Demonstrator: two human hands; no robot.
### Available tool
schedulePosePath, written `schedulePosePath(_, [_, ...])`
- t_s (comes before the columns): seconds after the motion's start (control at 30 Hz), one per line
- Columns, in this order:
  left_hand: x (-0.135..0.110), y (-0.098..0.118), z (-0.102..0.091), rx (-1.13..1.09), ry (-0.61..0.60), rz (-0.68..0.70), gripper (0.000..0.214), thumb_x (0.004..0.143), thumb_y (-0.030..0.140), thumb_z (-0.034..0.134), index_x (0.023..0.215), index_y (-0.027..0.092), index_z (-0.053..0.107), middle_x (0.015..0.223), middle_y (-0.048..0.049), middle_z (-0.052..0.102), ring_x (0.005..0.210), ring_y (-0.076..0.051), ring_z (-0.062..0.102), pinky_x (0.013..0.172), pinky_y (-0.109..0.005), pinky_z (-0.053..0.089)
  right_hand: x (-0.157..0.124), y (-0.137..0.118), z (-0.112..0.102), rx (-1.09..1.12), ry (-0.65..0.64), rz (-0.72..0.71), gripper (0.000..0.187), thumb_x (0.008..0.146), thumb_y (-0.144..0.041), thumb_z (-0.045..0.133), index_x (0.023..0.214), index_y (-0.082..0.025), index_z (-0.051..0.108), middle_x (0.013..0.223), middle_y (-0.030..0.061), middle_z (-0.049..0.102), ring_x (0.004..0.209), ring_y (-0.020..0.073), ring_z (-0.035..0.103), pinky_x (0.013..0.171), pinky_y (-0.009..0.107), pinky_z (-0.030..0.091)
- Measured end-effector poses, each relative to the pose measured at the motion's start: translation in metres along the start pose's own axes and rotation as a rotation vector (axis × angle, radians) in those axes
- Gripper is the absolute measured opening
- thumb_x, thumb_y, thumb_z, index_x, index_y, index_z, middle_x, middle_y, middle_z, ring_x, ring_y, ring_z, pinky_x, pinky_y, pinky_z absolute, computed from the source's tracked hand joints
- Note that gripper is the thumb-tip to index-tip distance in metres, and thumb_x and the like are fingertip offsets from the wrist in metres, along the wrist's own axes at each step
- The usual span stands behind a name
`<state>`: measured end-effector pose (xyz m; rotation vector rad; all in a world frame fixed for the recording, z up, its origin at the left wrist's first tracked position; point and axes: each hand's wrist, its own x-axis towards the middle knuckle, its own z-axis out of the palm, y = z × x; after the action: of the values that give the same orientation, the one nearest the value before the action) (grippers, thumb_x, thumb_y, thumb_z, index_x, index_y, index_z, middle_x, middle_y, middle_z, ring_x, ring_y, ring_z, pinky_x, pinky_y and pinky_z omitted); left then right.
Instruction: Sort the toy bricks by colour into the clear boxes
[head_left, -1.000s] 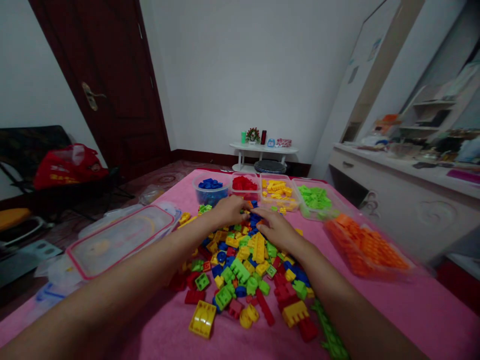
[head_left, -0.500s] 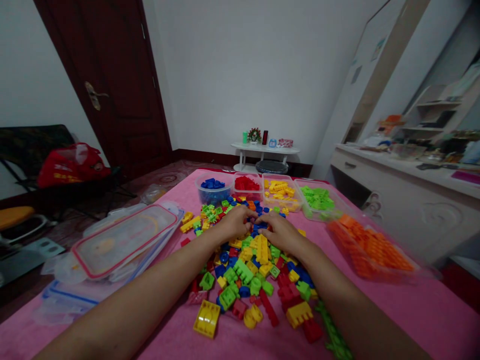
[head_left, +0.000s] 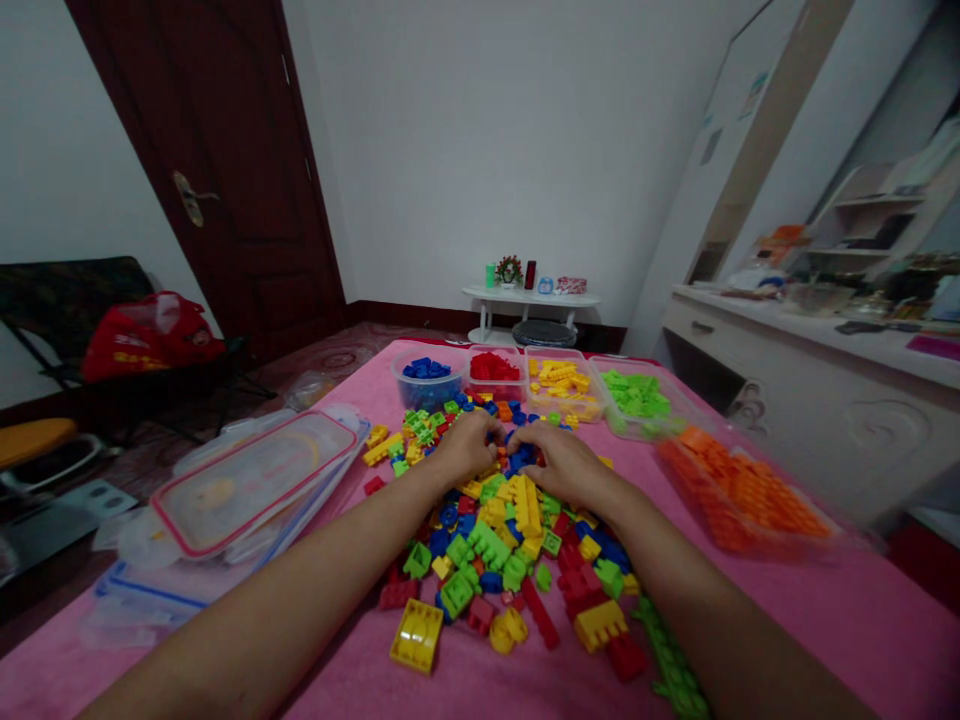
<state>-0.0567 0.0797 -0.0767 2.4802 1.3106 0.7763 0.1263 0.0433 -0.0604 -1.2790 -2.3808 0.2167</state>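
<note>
A loose heap of toy building blocks [head_left: 487,545] in yellow, green, red and blue lies in front of me. At the heap's far part, my left hand [head_left: 469,446] reaches in with its fingers curled and the tips pointing down; what they hold, if anything, is hidden. Just beside it, my right hand [head_left: 564,460] has its thumb and fingers curved round some blue building blocks [head_left: 520,460]. A gap separates the two hands. Under my right wrist, a long yellow block [head_left: 527,506] lies on top of the heap.
Behind the heap stand tubs of blue [head_left: 427,385], red [head_left: 495,372], yellow [head_left: 561,385] and green blocks [head_left: 636,398]. A box of orange blocks [head_left: 742,495] is on the right. Stacked clear lids [head_left: 255,485] lie left on the pink cloth [head_left: 337,665].
My hands have drawn slightly apart; their fingertips were close together before. The blue blocks between my right thumb and fingers show more plainly. The view has shifted a little.
</note>
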Motion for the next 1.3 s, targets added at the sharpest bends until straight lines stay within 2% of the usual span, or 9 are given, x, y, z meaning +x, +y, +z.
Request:
schedulePosePath(0.13, [-0.002, 0.003, -0.004, -0.071, 0.018, 0.002, 0.031, 0.06, 0.005, 0.047, 0.078, 0.017, 0.071, 0.077, -0.0027, 0.067, 0.071, -0.015, 0.057, 0.068, -0.024, 0.044, 0.0, -0.002, -0.002, 0.011, 0.014, 0.021, 0.029, 0.065, -0.015, 0.059, 0.092, -0.025, 0.067, 0.088, 0.0015, 0.064, 0.078, 0.0165, 0.058, 0.072, 0.027, 0.041])
schedulePosePath(0.23, [-0.001, 0.005, -0.006, -0.168, 0.144, 0.033, 0.033, 0.064, 0.005, 0.047, 0.084, 0.018, 0.07, 0.083, -0.0036, 0.066, 0.077, -0.016, 0.058, 0.074, -0.025, 0.044, 0.003, 0.001, -0.004, 0.129, 0.078, 0.064, 0.027, 0.067, -0.018, 0.061, 0.092, -0.025, 0.067, 0.09, 0.0009, 0.066, 0.081, 0.0171, 0.059, 0.074, 0.028, 0.043])
schedulePosePath(0.37, [0.004, 0.011, -0.012, -0.626, 0.236, -0.1, 0.025, 0.067, 0.012, 0.053, 0.087, 0.015, 0.068, 0.083, -0.0042, 0.066, 0.074, -0.014, 0.058, 0.072, -0.026, 0.046, 0.008, 0.004, -0.01, 0.318, 0.266, 0.103, 0.025, 0.069, -0.02, 0.06, 0.093, -0.02, 0.066, 0.092, 0.0021, 0.066, 0.083, 0.0166, 0.06, 0.076, 0.029, 0.046])
schedulePosePath(0.53, [0.005, 0.022, -0.026, -1.435, 0.067, -0.387, 0.026, 0.064, 0.01, 0.057, 0.089, 0.012, 0.064, 0.086, -0.0053, 0.066, 0.072, -0.012, 0.059, 0.068, -0.023, 0.049, 0.01, -0.005, -0.017, 0.472, 0.343, 0.162, 0.026, 0.069, -0.022, 0.062, 0.094, -0.018, 0.065, 0.09, 0.0032, 0.068, 0.079, 0.0163, 0.062, 0.076, 0.031, 0.048])
schedulePosePath(0.7, [0.003, 0.026, -0.031, -1.78, -0.096, -0.482, 0.026, 0.071, 0.008, 0.051, 0.094, 0.01, 0.063, 0.086, -0.0078, 0.065, 0.068, -0.01, 0.058, 0.064, -0.02, 0.05, 0.01, -0.018, -0.016, 0.496, 0.397, 0.121, 0.024, 0.07, -0.022, 0.061, 0.094, -0.02, 0.066, 0.093, 0.0027, 0.068, 0.08, 0.0164, 0.062, 0.076, 0.031, 0.049])
schedulePosePath(0.87, [0.003, 0.026, -0.026, -1.906, -0.277, -0.593, 0.017, 0.08, 0.013, 0.048, 0.089, 0.005, 0.06, 0.079, -0.0102, 0.063, 0.063, -0.01, 0.059, 0.056, -0.017, 0.049, 0.01, -0.021, -0.013, 0.371, 0.45, 0.07, 0.024, 0.071, -0.02, 0.062, 0.094, -0.021, 0.067, 0.093, 0.002, 0.067, 0.083, 0.0163, 0.061, 0.078, 0.03, 0.048])
schedulePosePath(0.97, [0.003, 0.027, -0.025, -1.956, -0.393, -0.596, 0.023, 0.086, 0.024, 0.046, 0.091, 0.005, 0.058, 0.082, -0.0128, 0.063, 0.064, -0.012, 0.061, 0.055, -0.019, 0.051, 0.009, -0.022, -0.015, 0.256, 0.455, 0.068, 0.025, 0.07, -0.021, 0.064, 0.095, -0.023, 0.068, 0.092, 0.0022, 0.067, 0.082, 0.017, 0.06, 0.077, 0.031, 0.048])
schedulePosePath(1.13, [0.001, 0.032, -0.031, -1.893, -0.467, -0.625, 0.037, 0.091, 0.039, 0.036, 0.091, 0.009, 0.056, 0.073, -0.0122, 0.061, 0.059, -0.015, 0.062, 0.042, -0.016, 0.046, 0.007, -0.029, -0.026, 0.262, 0.481, 0.057, 0.026, 0.077, -0.028, 0.059, 0.102, -0.023, 0.068, 0.099, 0.0037, 0.068, 0.078, 0.0161, 0.061, 0.076, 0.031, 0.049])
schedulePosePath(1.3, [-0.001, 0.034, -0.033, -1.894, -0.44, -0.565, 0.043, 0.088, 0.049, 0.037, 0.093, 0.01, 0.056, 0.07, -0.0096, 0.06, 0.054, -0.014, 0.06, 0.038, -0.017, 0.043, 0.005, -0.04, -0.039, 0.285, 0.367, 0.021, 0.038, 0.081, -0.025, 0.055, 0.118, -0.03, 0.061, 0.104, 0.0012, 0.068, 0.068, 0.0131, 0.062, 0.068, 0.028, 0.05])
